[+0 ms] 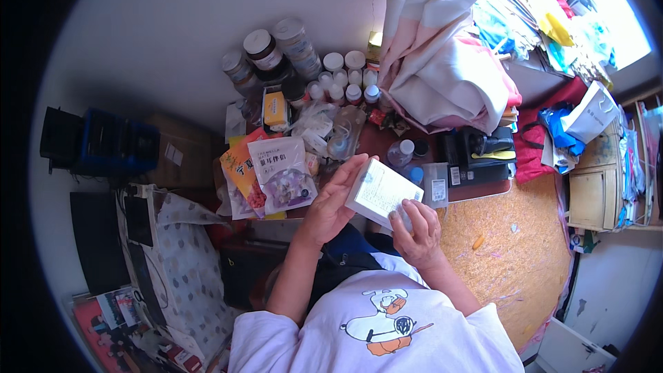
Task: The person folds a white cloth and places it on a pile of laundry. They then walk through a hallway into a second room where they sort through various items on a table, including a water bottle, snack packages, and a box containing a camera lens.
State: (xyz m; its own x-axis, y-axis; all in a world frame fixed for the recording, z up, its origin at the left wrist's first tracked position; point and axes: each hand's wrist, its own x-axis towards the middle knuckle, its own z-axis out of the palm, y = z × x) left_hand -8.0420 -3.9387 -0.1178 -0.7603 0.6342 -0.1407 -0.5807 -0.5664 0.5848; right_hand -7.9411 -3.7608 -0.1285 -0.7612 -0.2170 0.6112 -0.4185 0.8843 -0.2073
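Observation:
A small white printed cardboard box [382, 189] is held in front of me, above the near edge of the table. My left hand [331, 204] holds it from the left side, with the fingers behind it. The thumb and fingers of my right hand [418, 230] grip its lower right corner. Left of the box lie printed food pouches [284, 171] on the table. Behind it are a clear plastic package [344, 132] and a clear bottle with a white cap [401, 153]. A blue-capped bottle [416, 175] and a clear plastic container [435, 185] stand just right of it.
White-capped bottles [355, 94] and tall stacked jars [298, 46] line the wall side of the table [481, 190]. A bundled curtain [445, 72] hangs at the back right. Black boxes [479, 168] fill the right end. At the left is a cloth-covered appliance [191, 254].

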